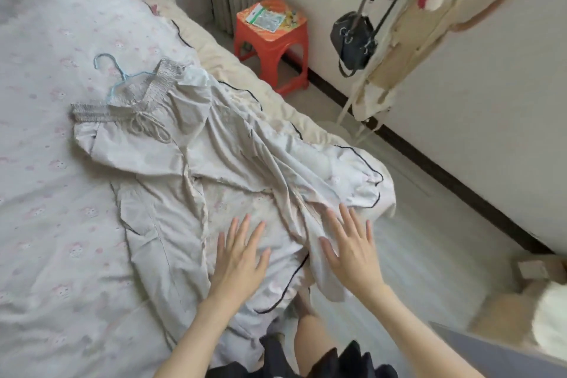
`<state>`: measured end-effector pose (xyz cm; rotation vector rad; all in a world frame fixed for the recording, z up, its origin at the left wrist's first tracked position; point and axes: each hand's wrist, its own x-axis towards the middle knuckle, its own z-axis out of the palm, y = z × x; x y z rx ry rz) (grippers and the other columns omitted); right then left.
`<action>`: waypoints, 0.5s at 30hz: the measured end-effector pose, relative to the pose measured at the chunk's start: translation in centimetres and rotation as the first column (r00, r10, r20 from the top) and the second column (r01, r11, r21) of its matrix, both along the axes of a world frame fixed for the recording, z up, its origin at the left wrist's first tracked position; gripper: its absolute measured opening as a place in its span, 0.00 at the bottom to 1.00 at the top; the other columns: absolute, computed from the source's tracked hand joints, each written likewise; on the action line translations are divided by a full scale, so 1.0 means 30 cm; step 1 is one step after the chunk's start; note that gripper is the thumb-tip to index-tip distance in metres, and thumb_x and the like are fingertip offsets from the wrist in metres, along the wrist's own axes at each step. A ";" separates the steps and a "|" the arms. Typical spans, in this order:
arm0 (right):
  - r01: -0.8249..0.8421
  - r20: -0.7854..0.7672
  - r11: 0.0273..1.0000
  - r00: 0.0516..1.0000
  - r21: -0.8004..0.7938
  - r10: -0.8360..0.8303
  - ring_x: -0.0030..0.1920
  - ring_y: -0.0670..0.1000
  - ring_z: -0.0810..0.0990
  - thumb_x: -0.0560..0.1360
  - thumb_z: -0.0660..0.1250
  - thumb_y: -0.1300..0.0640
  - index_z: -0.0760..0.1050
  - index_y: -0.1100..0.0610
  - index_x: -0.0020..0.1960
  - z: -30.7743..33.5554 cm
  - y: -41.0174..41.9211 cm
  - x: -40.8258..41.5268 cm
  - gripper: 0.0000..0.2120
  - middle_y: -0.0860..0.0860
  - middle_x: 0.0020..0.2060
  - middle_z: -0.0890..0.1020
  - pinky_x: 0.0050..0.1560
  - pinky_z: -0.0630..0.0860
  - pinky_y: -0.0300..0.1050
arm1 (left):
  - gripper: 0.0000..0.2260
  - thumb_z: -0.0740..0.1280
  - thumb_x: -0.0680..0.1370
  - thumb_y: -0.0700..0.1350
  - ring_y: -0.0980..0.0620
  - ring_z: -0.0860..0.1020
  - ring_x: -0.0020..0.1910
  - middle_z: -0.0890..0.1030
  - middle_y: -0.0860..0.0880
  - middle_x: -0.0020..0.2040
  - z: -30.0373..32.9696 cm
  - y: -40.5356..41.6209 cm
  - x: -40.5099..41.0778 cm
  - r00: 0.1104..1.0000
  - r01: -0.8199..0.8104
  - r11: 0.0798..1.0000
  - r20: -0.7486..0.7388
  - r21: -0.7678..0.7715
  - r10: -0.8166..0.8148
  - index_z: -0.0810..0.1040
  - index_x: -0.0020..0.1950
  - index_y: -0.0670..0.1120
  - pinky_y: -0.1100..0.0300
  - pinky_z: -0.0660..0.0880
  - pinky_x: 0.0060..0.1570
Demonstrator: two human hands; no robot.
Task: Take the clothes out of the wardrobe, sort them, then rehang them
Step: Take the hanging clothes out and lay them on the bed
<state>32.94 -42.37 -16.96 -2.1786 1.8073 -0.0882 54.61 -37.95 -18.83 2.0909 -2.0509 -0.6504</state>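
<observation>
Bed (pixel 46 224) w/ printed cover being used as sorting surface. Pale dress (pixel 184 163) being laid flat, still on blue hanger (pixel 118 78). Left hand (pixel 239 258) & right hand (pixel 352 248) being pressed on hem, fingers spread, nothing gripped. Next, prob.: creases to be smoothed, dress lifted by hanger.

Dress (pixel 190 156) on bed (pixel 46 209), hanger (pixel 116 77) at its far end, stool (pixel 271 43) right.

Bare forearms, no sleeves; black pleated skirt (pixel 306 359) at the waist
</observation>
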 end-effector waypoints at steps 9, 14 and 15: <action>0.508 0.015 0.861 0.861 -0.022 -0.508 0.72 0.57 0.62 0.76 0.48 0.41 0.63 0.52 0.72 0.071 0.435 -0.405 0.29 0.56 0.71 0.66 0.69 0.52 0.59 | 0.26 0.52 0.75 0.56 0.40 0.63 0.71 0.67 0.43 0.71 0.070 0.062 -0.379 0.888 0.460 0.888 0.022 -0.011 -0.460 0.68 0.71 0.49 0.38 0.62 0.65; 0.746 0.051 0.663 0.666 -0.058 -0.744 0.70 0.58 0.65 0.75 0.48 0.41 0.65 0.54 0.71 0.127 0.699 -0.664 0.30 0.57 0.70 0.68 0.68 0.55 0.61 | 0.24 0.55 0.74 0.55 0.38 0.68 0.67 0.72 0.42 0.67 0.133 0.131 -0.722 0.741 0.669 0.739 -0.018 -0.078 -0.672 0.70 0.68 0.48 0.39 0.66 0.60; 0.779 0.056 0.623 0.627 -0.076 -0.777 0.71 0.58 0.64 0.74 0.47 0.41 0.64 0.54 0.72 0.138 0.756 -0.718 0.31 0.56 0.70 0.67 0.68 0.53 0.60 | 0.24 0.55 0.74 0.55 0.38 0.68 0.67 0.72 0.42 0.67 0.148 0.156 -0.801 0.706 0.704 0.704 -0.018 -0.092 -0.708 0.69 0.68 0.48 0.39 0.67 0.60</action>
